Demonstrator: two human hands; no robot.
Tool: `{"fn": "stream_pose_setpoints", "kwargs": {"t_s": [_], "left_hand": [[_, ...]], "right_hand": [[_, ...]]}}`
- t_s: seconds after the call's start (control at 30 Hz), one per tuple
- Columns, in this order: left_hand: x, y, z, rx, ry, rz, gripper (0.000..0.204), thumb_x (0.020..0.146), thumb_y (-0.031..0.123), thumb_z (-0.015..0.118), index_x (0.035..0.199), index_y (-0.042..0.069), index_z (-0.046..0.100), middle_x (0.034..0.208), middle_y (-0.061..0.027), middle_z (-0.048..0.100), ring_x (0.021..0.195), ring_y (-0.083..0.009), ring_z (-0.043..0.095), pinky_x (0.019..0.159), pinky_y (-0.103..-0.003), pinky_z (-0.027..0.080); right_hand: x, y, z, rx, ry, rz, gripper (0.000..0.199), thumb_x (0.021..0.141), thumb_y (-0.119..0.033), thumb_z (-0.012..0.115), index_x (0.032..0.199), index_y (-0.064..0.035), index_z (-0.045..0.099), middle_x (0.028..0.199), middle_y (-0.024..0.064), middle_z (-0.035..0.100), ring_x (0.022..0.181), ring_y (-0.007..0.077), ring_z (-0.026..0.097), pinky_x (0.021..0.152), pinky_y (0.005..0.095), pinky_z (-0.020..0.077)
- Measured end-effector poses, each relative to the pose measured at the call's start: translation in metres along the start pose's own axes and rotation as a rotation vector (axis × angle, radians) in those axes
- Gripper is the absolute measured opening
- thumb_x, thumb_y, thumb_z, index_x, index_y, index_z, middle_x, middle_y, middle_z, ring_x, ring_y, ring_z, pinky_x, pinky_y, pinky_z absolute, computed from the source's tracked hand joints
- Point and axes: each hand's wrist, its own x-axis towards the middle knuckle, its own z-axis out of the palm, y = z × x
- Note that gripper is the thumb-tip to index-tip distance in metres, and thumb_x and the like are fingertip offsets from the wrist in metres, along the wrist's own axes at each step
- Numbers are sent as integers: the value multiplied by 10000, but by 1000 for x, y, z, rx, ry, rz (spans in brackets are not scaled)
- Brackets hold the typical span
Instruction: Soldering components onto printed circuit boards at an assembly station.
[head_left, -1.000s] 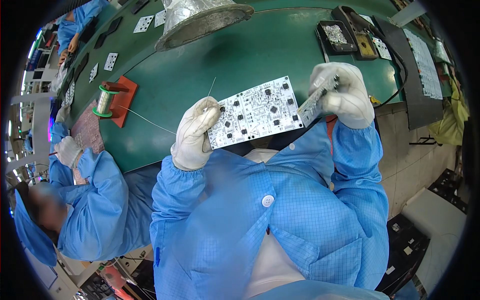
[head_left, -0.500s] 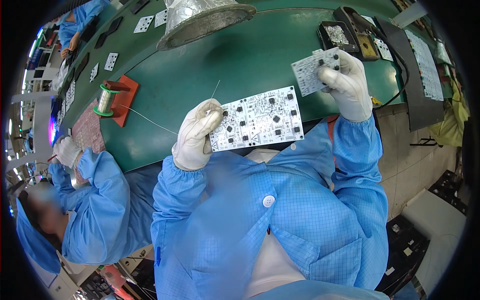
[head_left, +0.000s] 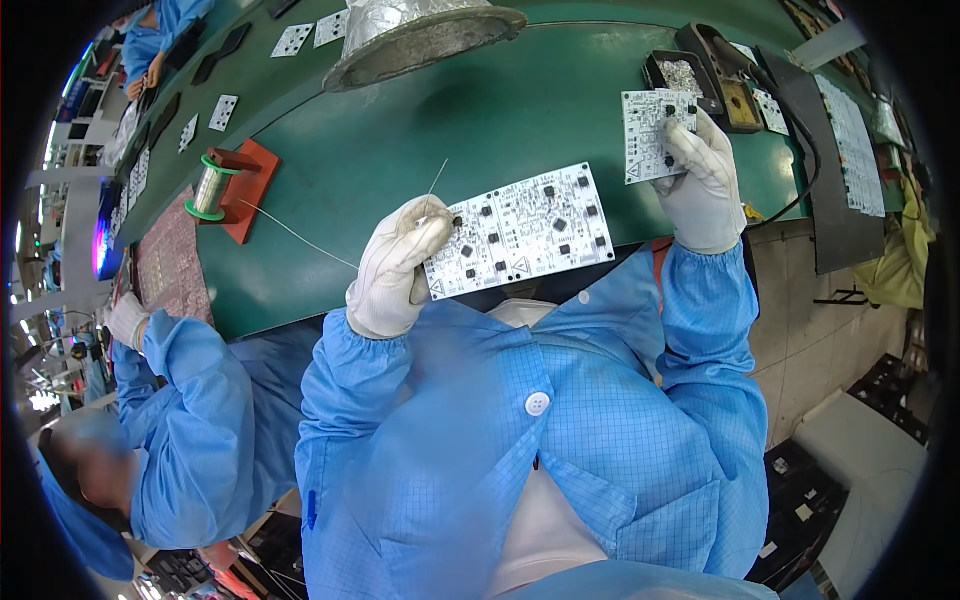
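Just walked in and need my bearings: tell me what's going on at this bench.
A person in a blue coat and white gloves works at a green bench. The left hand pinches solder wire from a spool at the edge of a large white circuit board. The right hand holds a smaller board up near the soldering stand.
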Motion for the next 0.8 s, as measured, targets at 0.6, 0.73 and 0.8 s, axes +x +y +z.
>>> {"fn": "stream_pose_setpoints", "kwargs": {"t_s": [0.6, 0.73, 0.8], "left_hand": [[-5, -16, -13, -54, 72, 233, 192, 989, 184, 509, 959, 2, 562, 832, -9, 532, 740, -38, 508, 683, -195, 440], [3, -26, -20, -105, -42, -80, 198, 953, 185, 559, 1008, -1, 600, 812, -25, 557, 662, -63, 540, 591, -239, 461], [37, -36, -20, 798, -242, 1154, 245, 944, 243, 587, 995, 4, 608, 706, 10, 526, 514, -34, 453, 451, -220, 350]], "right_hand": [[-22, -31, 41, 82, -22, 235, 306, 874, -208, 677, 1078, 6, 598, 863, 35, 662, 693, 63, 588, 573, 198, 453], [-22, -18, 27, 186, -80, 4, 336, 861, -230, 703, 1097, -10, 610, 873, 41, 659, 711, 105, 601, 569, 220, 454], [-20, -26, 27, 313, 26, 48, 265, 857, -146, 691, 1053, 24, 634, 837, 45, 667, 694, 91, 600, 561, 222, 465]]}}
